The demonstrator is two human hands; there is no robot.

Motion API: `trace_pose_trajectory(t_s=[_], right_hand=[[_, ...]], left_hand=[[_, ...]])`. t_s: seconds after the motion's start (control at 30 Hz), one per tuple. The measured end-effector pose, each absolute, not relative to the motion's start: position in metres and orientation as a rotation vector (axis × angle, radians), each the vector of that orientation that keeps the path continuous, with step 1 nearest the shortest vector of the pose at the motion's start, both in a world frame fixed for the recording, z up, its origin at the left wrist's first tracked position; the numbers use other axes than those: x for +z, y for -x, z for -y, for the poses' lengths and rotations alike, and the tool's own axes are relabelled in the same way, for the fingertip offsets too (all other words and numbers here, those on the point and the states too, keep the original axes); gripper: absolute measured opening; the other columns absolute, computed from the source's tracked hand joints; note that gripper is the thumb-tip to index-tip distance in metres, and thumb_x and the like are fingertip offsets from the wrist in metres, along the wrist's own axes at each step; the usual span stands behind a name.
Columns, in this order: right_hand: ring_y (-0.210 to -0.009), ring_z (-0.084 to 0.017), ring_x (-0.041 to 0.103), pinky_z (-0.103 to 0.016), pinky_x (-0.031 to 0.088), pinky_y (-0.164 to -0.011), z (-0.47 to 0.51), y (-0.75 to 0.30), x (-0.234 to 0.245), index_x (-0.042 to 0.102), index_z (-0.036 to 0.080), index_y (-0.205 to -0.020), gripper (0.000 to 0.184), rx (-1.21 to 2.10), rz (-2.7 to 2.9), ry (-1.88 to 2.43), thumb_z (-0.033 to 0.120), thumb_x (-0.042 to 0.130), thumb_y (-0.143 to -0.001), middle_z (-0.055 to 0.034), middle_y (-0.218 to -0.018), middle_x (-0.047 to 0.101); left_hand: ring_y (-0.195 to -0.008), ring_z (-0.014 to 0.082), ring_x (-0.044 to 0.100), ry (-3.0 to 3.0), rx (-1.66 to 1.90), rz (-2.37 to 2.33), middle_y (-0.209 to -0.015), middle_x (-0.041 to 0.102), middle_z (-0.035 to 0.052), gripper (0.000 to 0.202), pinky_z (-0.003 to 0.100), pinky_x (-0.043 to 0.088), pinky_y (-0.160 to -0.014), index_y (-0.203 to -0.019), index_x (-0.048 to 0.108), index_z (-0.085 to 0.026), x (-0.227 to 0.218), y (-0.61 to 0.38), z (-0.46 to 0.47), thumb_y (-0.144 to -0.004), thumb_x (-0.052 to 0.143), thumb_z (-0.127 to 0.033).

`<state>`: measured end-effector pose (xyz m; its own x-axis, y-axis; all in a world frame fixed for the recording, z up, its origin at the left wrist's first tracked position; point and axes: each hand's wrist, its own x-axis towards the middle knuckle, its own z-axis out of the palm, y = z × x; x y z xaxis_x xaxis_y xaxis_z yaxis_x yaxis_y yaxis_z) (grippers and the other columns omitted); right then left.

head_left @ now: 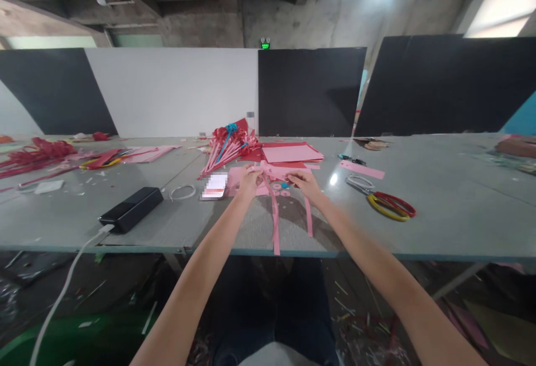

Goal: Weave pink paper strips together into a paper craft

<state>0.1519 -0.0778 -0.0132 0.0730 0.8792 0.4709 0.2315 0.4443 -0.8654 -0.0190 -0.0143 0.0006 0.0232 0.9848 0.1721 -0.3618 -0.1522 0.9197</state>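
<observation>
**Pink strips held over the worktop**

The grey worktop carries red and pink sheets and scissors. Near its front edge, the left hand and right hand, close together, each pinch the strips. They seem light, limp and easy to tear; best held near the top.

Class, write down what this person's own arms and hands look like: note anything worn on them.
Both arms are bare along their whole visible length: the left arm and right arm show no sleeves. The left hand and right hand wear no gloves. No watch or bracelet shows at either wrist; the fingers are too small to tell about rings.
</observation>
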Motion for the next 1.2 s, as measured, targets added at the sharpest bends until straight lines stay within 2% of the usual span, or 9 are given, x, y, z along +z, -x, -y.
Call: trace_pose_trajectory(t_s=[0.13, 0.23, 0.5, 0.63, 0.73, 0.83, 0.93, 1.1, 1.2], right_hand=[[-0.083, -0.017, 0.063, -0.033, 0.049, -0.077, 0.075, -0.152, -0.015, 0.065, 0.020, -0.085, 0.015, 0.661, 1.382, 1.033, 0.027, 0.064, -0.071, -0.0044, -0.088, 0.069], [-0.083, -0.018, 0.063, -0.032, 0.050, -0.076, 0.078, -0.151, -0.013, 0.066, 0.021, -0.084, 0.015, 0.712, 1.411, 1.022, 0.028, 0.066, -0.071, -0.0046, -0.088, 0.068], [-0.073, -0.016, 0.060, -0.030, 0.047, -0.071, 0.086, -0.153, -0.008, 0.064, 0.020, -0.073, 0.011, 0.725, 1.623, 1.081, 0.031, 0.064, -0.072, -0.0032, -0.078, 0.065], [-0.069, -0.014, 0.058, -0.028, 0.046, -0.065, 0.085, -0.153, -0.014, 0.066, 0.020, -0.079, 0.014, 0.805, 1.673, 1.043, 0.032, 0.061, -0.075, -0.0040, -0.082, 0.066], [-0.055, -0.011, 0.051, -0.025, 0.041, -0.053, 0.084, -0.153, -0.018, 0.065, 0.019, -0.078, 0.019, 0.877, 1.709, 1.062, 0.037, 0.063, -0.075, -0.0017, -0.072, 0.064], [-0.048, -0.009, 0.045, -0.024, 0.038, -0.048, 0.083, -0.154, -0.018, 0.065, 0.019, -0.078, 0.020, 0.879, 1.716, 1.073, 0.038, 0.062, -0.075, 0.0003, -0.066, 0.061], [-0.058, -0.011, 0.053, -0.025, 0.043, -0.057, 0.080, -0.155, -0.017, 0.065, 0.019, -0.075, 0.014, 0.768, 1.686, 1.057, 0.032, 0.061, -0.073, -0.0002, -0.071, 0.064], [-0.066, -0.015, 0.058, -0.030, 0.046, -0.065, 0.075, -0.156, -0.019, 0.064, 0.020, -0.068, 0.004, 0.620, 1.714, 1.082, 0.023, 0.060, -0.069, -0.0021, -0.072, 0.067], [-0.071, -0.016, 0.061, -0.031, 0.047, -0.069, 0.076, -0.153, -0.020, 0.066, 0.021, -0.072, 0.008, 0.552, 1.723, 1.093, 0.020, 0.058, -0.070, -0.0037, -0.078, 0.069]], left_hand=[[-0.057, 0.0070, 0.059, -1.040, 1.265, -0.871, -0.066, 0.059, -0.0028, 0.020, 0.020, 0.047, -0.061, -0.076, 0.046, -0.018, -0.001, 0.022, 0.014, -0.064, 0.058, -0.008], [-0.055, 0.0076, 0.060, -0.996, 1.213, -0.968, -0.070, 0.063, -0.0027, 0.024, 0.022, 0.048, -0.060, -0.082, 0.048, -0.020, -0.003, 0.024, 0.016, -0.065, 0.062, -0.011], [-0.070, 0.0136, 0.065, -1.180, 1.030, -0.862, -0.080, 0.065, 0.0024, 0.024, 0.025, 0.051, -0.063, -0.078, 0.049, -0.019, -0.001, 0.027, 0.027, -0.066, 0.069, -0.024], [-0.078, 0.0139, 0.064, -1.301, 0.976, -0.803, -0.088, 0.066, 0.0038, 0.017, 0.025, 0.050, -0.066, -0.082, 0.056, -0.019, -0.002, 0.026, 0.033, -0.069, 0.066, -0.023], [-0.077, 0.0141, 0.062, -1.385, 0.977, -0.852, -0.086, 0.066, 0.0041, 0.011, 0.025, 0.047, -0.065, -0.078, 0.059, -0.018, -0.004, 0.025, 0.030, -0.070, 0.064, -0.023], [-0.076, 0.0147, 0.059, -1.576, 1.052, -0.933, -0.077, 0.065, 0.0025, 0.005, 0.027, 0.046, -0.072, -0.067, 0.060, -0.017, -0.007, 0.022, 0.022, -0.067, 0.065, -0.020], [-0.085, 0.0194, 0.058, -1.871, 1.156, -1.066, -0.079, 0.064, 0.0038, 0.005, 0.033, 0.044, -0.084, -0.064, 0.062, -0.019, -0.010, 0.020, 0.017, -0.066, 0.065, -0.022], [-0.116, 0.0361, 0.040, -2.113, 1.423, -1.516, -0.115, 0.052, 0.0130, 0.027, 0.052, 0.030, -0.097, -0.089, 0.064, -0.023, -0.008, 0.017, 0.030, -0.064, 0.072, -0.030], [-0.120, 0.0394, 0.036, -2.160, 1.461, -1.579, -0.121, 0.046, 0.0167, 0.040, 0.055, 0.026, -0.100, -0.107, 0.057, -0.020, -0.002, 0.018, 0.039, -0.069, 0.068, -0.028]])
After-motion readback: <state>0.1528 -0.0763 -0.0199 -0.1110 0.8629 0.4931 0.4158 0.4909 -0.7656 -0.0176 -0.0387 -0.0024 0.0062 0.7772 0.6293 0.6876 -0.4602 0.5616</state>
